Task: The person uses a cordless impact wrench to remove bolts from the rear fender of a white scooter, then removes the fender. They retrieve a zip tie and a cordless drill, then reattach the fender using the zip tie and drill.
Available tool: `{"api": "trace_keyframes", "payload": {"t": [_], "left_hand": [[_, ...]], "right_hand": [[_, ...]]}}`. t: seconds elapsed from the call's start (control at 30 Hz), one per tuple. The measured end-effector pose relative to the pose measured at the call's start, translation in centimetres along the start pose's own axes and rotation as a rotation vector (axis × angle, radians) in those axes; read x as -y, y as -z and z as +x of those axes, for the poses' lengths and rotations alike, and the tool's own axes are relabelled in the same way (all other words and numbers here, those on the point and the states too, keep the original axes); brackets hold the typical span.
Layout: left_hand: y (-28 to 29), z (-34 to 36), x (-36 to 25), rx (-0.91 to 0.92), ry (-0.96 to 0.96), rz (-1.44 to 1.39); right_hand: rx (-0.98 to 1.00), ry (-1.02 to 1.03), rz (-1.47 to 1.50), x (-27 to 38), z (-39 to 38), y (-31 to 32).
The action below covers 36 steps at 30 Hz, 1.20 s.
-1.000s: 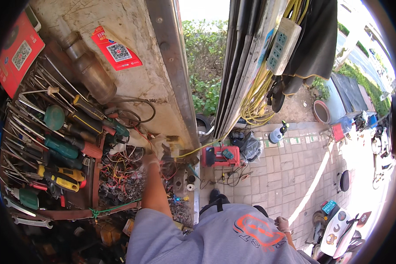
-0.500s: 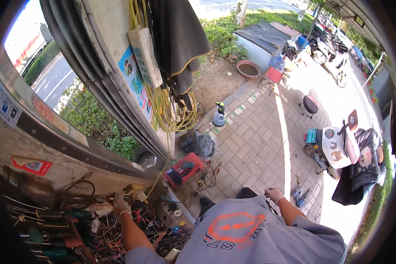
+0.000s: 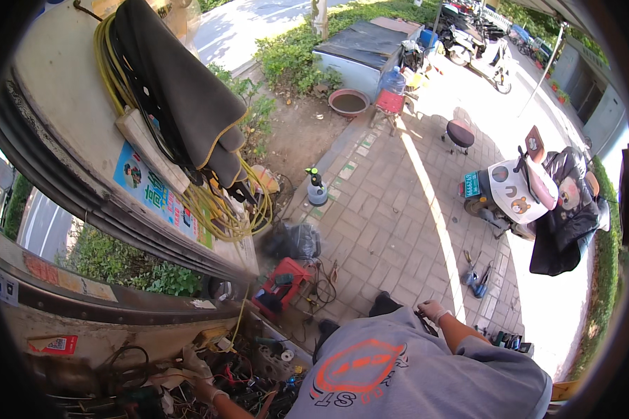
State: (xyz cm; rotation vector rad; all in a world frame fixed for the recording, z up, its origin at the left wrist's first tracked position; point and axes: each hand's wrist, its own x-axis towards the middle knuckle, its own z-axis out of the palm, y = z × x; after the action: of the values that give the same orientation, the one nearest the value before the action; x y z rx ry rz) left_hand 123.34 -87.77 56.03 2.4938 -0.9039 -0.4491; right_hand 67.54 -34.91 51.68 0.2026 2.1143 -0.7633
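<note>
We have a tangle of thin electrical wires [image 3: 239,372] at the lower left, in the shade beside the wall. It shows no single long axis: strands, some of them red, loop every way. Our left hand [image 3: 200,375], in a thin pale glove, is at the tangle's left part, so much of what we can see of the wires spreads to its right, toward our body. We cannot tell whether its fingers are parted or closed on a strand, as shade and blur hide the tips.

The left hand is plainly the nearer one. Our right hand [image 3: 433,309], also gloved, is well apart, across the front of our grey T-shirt [image 3: 412,363]; its fingers look bent, but we cannot tell whether they grip anything.

Farther out, a white ring-shaped roll [image 3: 286,355] lies right of the tangle, and a yellow cord [image 3: 242,312] runs up from near it. Beyond, a red tool case [image 3: 298,270] sits on the brick paving [image 3: 370,237], with a spray bottle [image 3: 316,190] past it.
</note>
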Motion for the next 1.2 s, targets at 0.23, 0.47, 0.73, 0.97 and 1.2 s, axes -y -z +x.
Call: {"api": "trace_keyframes", "payload": {"t": [0.23, 0.47, 0.73, 0.97, 1.2], "left_hand": [[5.8, -8.2, 0.9, -0.055, -0.150, -0.363], [8.4, -9.4, 4.0, -0.127, -0.223, 0.001], [13.3, -21.3, 0.8, 0.064, -0.443, -0.690], [6.5, -39.0, -8.2, 1.438, -0.100, -0.593], [2.0, -55.5, -11.6, 2.098, -0.035, -0.294]], "right_hand": [[0.088, 0.096, -0.001, 3.0, 2.5, 1.3], [0.137, 0.014, 0.014, 2.0, 4.2, 4.6], [0.137, -0.029, -0.061, 1.8, 2.5, 3.4], [-0.128, 1.245, -0.491, 14.4, -8.6, 0.8], [0.160, 1.065, -0.374, 12.1, -10.3, 6.9]]}}
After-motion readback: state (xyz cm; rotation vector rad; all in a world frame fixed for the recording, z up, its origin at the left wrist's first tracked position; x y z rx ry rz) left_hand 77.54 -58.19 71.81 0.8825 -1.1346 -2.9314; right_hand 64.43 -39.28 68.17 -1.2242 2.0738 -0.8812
